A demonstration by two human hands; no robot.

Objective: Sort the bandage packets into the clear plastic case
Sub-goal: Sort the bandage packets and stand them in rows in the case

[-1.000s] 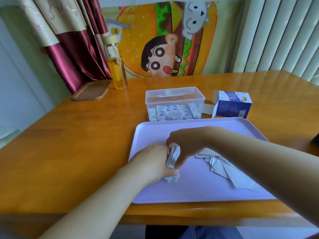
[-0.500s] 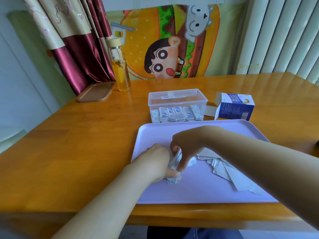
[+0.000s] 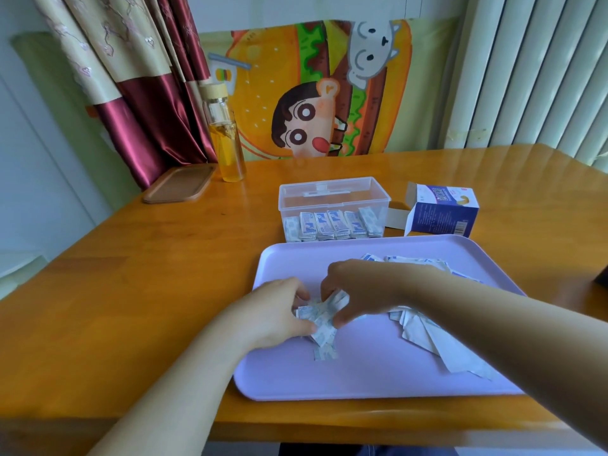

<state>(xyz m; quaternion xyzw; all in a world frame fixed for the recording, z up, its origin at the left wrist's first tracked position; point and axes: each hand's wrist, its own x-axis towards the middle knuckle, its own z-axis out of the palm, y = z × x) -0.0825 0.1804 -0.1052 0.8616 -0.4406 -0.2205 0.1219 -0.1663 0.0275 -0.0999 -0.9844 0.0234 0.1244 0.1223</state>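
Both hands meet over the lavender tray [image 3: 378, 383]. The left hand [image 3: 279, 311] and right hand [image 3: 358, 287] have fingers curled narrowly, together pinching a small bunch of bandage packets [image 3: 320, 319].

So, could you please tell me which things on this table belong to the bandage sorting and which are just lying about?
Part of the job:
- clear plastic case, with a row of packets already inside
- bundle of bandage packets held by left hand and right hand
- loose packets
- lilac tray

Lying about:
- blue carton, open
- glass bottle
- brown lid
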